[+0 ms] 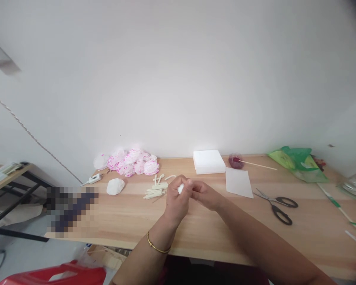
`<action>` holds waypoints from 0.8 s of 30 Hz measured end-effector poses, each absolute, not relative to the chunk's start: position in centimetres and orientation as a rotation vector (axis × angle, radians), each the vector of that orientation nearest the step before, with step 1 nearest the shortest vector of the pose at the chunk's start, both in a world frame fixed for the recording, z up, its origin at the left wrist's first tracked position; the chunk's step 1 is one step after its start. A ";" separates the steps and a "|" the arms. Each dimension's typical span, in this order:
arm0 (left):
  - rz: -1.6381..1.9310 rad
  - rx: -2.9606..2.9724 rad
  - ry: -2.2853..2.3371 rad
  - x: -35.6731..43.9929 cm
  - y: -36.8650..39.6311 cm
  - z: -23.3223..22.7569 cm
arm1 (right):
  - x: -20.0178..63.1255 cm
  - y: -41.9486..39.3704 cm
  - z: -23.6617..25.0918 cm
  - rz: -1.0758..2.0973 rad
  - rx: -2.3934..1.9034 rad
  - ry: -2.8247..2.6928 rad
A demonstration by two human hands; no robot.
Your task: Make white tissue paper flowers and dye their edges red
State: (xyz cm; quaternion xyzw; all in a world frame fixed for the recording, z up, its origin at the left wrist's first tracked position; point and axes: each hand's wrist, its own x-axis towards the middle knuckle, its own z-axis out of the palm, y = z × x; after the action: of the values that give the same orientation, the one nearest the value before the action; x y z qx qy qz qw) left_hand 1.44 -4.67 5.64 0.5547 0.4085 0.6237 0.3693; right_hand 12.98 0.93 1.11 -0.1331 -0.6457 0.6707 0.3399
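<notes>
The surface [201, 233] is pale wood with a light grain. The small wad [180, 189] pinched between the hands is white. The paper flowers [130, 162] at the back are white with bright pink speckled edges, and the lone crumpled ball [115, 186] is plain white. The cut strips [156, 190] are cream. The block [209, 161] and the sheet [239, 182] are white. The small dish [235, 160] holds dark red. The scissors [280, 206] have black handles and silver blades. The bag [298, 163] is green. The bangle [158, 246] is gold. The stool [56, 275] is red.
</notes>
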 end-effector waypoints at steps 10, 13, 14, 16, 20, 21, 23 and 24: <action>1.759 1.053 0.798 -1.1 -1.9 3.2 | 12.4 2.7 -0.9 1.752 -0.403 -1.111; 1.496 1.233 1.096 -1.1 -2.0 1.1 | 12.6 2.7 -0.5 1.703 -0.421 -1.118; 1.425 1.313 1.139 -0.9 -2.1 0.8 | 12.7 2.8 -0.6 1.674 -0.444 -1.140; 1.381 1.416 1.192 -0.3 -2.2 0.8 | 12.9 3.0 -1.0 1.596 -0.501 -1.203; 1.433 1.538 1.191 0.5 -1.5 2.0 | 13.4 3.5 -1.6 1.401 -0.588 -1.384; 1.432 1.558 1.142 0.6 -1.2 2.2 | 13.5 3.6 -1.6 1.349 -0.608 -1.425; 1.424 1.552 1.022 0.8 -0.5 2.2 | 13.7 3.4 -1.3 1.223 -0.651 -1.495; 1.422 1.530 0.966 0.9 -0.2 2.1 | 13.7 3.3 -1.0 1.146 -0.671 -1.531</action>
State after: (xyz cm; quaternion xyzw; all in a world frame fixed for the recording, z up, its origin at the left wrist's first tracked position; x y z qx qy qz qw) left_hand 0.91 -0.20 2.12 0.6070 0.3834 0.5642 0.4078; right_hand 13.69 3.26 -0.99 -0.2809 -0.6412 0.4799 0.5288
